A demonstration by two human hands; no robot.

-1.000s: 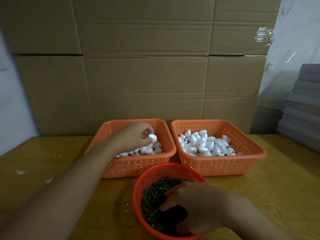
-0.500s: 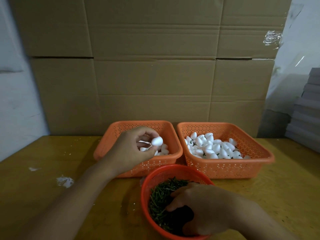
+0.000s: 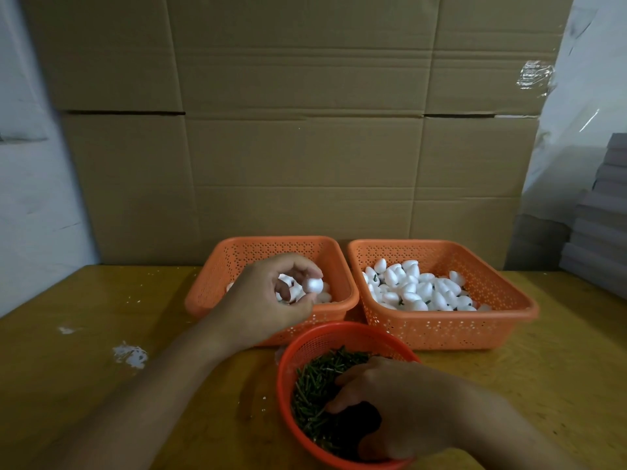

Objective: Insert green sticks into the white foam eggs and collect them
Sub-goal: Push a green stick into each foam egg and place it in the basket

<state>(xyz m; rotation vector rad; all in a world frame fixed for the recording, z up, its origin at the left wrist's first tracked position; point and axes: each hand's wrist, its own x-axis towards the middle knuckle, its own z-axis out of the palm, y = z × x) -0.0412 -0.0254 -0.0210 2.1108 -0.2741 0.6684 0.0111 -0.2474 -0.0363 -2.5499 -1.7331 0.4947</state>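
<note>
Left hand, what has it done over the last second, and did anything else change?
The left hand has lifted out of the left orange basket and drawn back toward the person, pinching one white foam egg at its fingertips. The right hand stays in the round red basket, its fingers down among the green sticks. The right orange basket of eggs is unchanged.
</note>
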